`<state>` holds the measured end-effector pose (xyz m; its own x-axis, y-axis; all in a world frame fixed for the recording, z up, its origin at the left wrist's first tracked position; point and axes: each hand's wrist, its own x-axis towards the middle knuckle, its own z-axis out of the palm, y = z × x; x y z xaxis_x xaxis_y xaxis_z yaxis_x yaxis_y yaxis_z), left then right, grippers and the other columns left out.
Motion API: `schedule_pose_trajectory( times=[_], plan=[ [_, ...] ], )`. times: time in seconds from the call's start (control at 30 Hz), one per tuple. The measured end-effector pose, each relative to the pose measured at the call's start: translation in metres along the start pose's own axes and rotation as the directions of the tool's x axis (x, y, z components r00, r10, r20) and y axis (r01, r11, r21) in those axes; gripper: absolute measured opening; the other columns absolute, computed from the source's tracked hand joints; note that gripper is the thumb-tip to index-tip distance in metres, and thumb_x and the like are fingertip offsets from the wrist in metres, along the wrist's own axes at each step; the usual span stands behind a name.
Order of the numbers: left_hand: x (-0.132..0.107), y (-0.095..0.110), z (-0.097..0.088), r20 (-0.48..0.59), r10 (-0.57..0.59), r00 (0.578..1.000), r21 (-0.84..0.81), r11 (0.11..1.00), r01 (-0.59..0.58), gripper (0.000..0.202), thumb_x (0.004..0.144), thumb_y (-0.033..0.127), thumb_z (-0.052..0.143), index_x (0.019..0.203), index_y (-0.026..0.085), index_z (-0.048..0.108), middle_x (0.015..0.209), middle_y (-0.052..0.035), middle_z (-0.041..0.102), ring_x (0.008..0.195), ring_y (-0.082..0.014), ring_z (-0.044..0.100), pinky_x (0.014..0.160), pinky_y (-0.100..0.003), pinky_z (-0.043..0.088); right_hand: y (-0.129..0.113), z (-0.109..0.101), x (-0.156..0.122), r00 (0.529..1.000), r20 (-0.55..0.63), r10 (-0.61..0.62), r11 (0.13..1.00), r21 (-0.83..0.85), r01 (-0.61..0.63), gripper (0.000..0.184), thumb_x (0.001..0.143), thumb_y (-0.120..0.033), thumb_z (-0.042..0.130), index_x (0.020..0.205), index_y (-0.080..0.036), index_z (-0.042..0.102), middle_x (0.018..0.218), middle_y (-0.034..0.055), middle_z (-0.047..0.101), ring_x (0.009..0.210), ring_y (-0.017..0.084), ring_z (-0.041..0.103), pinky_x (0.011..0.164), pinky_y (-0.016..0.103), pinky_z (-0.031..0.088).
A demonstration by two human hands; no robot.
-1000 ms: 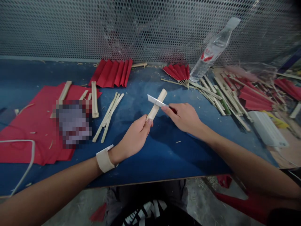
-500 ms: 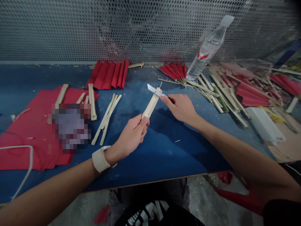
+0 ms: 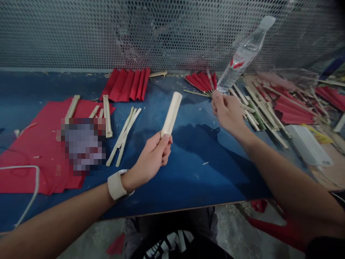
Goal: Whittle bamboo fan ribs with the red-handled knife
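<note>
My left hand (image 3: 156, 153) is closed round the lower end of a pale split bamboo piece (image 3: 171, 112), which tilts up and away over the table. In my closed right hand (image 3: 225, 109) is a utility knife (image 3: 210, 78); its blade points upward, blurred by motion, and the grip hides its handle. The knife is apart from the bamboo, up and to the right, in front of a small red folded paper fan (image 3: 199, 81). Left of my left hand, thin bamboo strips (image 3: 124, 135) lie crossed on the blue table (image 3: 185, 180).
A water bottle (image 3: 244, 54) stands by the mesh panel (image 3: 81, 36). Bamboo sticks (image 3: 265, 108) and red pleated paper (image 3: 292, 106) lie heaped at right, near a white box (image 3: 308, 144). Red sheets (image 3: 35, 144) and a blurred-out object (image 3: 84, 144) lie at left; pleated red paper (image 3: 125, 84) sits behind.
My right hand with the knife has moved off the bamboo piece, up and to the right. The left hand keeps its hold, and the bamboo stands a little steeper.
</note>
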<state>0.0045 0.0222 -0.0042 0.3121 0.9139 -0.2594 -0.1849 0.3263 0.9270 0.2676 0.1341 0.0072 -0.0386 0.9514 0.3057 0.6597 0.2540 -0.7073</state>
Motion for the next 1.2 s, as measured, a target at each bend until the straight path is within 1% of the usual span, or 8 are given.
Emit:
schedule_pose_trajectory(
  times=[0.17,0.4,0.6,0.7,0.83,0.97,1.1,1.2],
  plan=[
    [0.007,0.003,-0.001,-0.041,0.04,0.998,-0.085,0.995,-0.043,0.028,0.11,0.038,0.047,0.09,0.019,0.052,0.062,0.01,0.031,0.044,-0.0035,0.024,0.039,-0.014,0.025,-0.031,0.024,-0.033,0.954,0.256,-0.155,0.962,-0.182,0.205,0.061,0.105,-0.07,0.032,0.066,-0.024,0.039,0.056,-0.0008,0.043,0.053,0.014,0.037,0.058,0.033,0.024],
    [0.006,0.004,-0.001,-0.064,0.018,0.998,-0.014,1.0,-0.019,0.029,0.112,0.037,0.043,0.089,0.02,0.051,0.061,0.0102,0.032,0.043,-0.0034,0.024,0.039,-0.014,0.024,-0.045,0.034,-0.048,0.862,0.491,-0.128,0.854,-0.387,0.348,0.059,0.106,-0.066,0.032,0.075,-0.022,0.056,0.064,0.0042,0.058,0.058,0.017,0.045,0.058,0.032,0.021],
    [0.005,0.0,-0.002,-0.054,0.025,0.998,0.074,0.997,-0.021,0.03,0.111,0.041,0.044,0.089,0.021,0.047,0.061,0.0106,0.031,0.043,-0.004,0.023,0.04,-0.015,0.024,-0.046,0.036,-0.048,0.885,0.46,-0.066,0.836,-0.459,0.301,0.062,0.107,-0.066,0.033,0.076,-0.022,0.063,0.068,0.0067,0.065,0.059,0.019,0.05,0.059,0.033,0.019],
    [0.001,-0.002,0.0,-0.034,-0.009,0.999,0.132,0.991,0.013,0.033,0.11,0.045,0.045,0.089,0.021,0.047,0.061,0.0099,0.033,0.044,-0.0044,0.027,0.04,-0.015,0.025,-0.036,0.028,-0.034,0.948,0.319,0.008,0.84,-0.516,0.166,0.06,0.107,-0.063,0.034,0.072,-0.022,0.059,0.067,0.0072,0.063,0.057,0.018,0.046,0.059,0.034,0.019],
    [-0.005,-0.007,0.003,0.025,-0.002,1.0,0.205,0.979,-0.003,0.036,0.108,0.051,0.048,0.089,0.02,0.048,0.063,0.0086,0.036,0.048,-0.005,0.031,0.043,-0.015,0.028,-0.011,0.008,-0.008,0.984,0.167,0.066,0.87,-0.492,0.025,0.059,0.108,-0.061,0.034,0.063,-0.023,0.045,0.061,0.0053,0.054,0.055,0.017,0.039,0.059,0.034,0.019],
    [-0.005,-0.009,0.002,0.069,-0.022,0.997,0.071,0.997,0.017,0.033,0.108,0.05,0.048,0.092,0.021,0.048,0.064,0.0094,0.033,0.046,-0.0046,0.026,0.041,-0.016,0.025,-0.003,-0.001,-0.001,0.999,0.039,0.018,0.903,-0.43,0.001,0.057,0.108,-0.06,0.033,0.062,-0.025,0.037,0.059,0.0038,0.047,0.056,0.018,0.039,0.061,0.035,0.019],
    [-0.003,-0.005,0.003,0.0,-0.008,1.0,0.023,1.0,0.008,0.03,0.109,0.046,0.047,0.092,0.021,0.048,0.064,0.0097,0.032,0.045,-0.0044,0.026,0.04,-0.016,0.026,-0.019,0.005,-0.018,0.974,0.215,-0.069,0.916,-0.372,0.147,0.055,0.106,-0.061,0.031,0.065,-0.025,0.037,0.058,0.0021,0.046,0.055,0.017,0.037,0.061,0.035,0.022],
    [-0.003,0.0,0.005,-0.034,0.0,0.999,0.038,0.999,0.002,0.029,0.11,0.044,0.045,0.092,0.021,0.048,0.063,0.01,0.032,0.044,-0.0044,0.026,0.04,-0.016,0.027,-0.029,0.014,-0.033,0.891,0.426,-0.158,0.903,-0.303,0.305,0.055,0.104,-0.065,0.031,0.069,-0.025,0.043,0.059,0.0011,0.047,0.056,0.017,0.04,0.061,0.033,0.024]
  ],
)
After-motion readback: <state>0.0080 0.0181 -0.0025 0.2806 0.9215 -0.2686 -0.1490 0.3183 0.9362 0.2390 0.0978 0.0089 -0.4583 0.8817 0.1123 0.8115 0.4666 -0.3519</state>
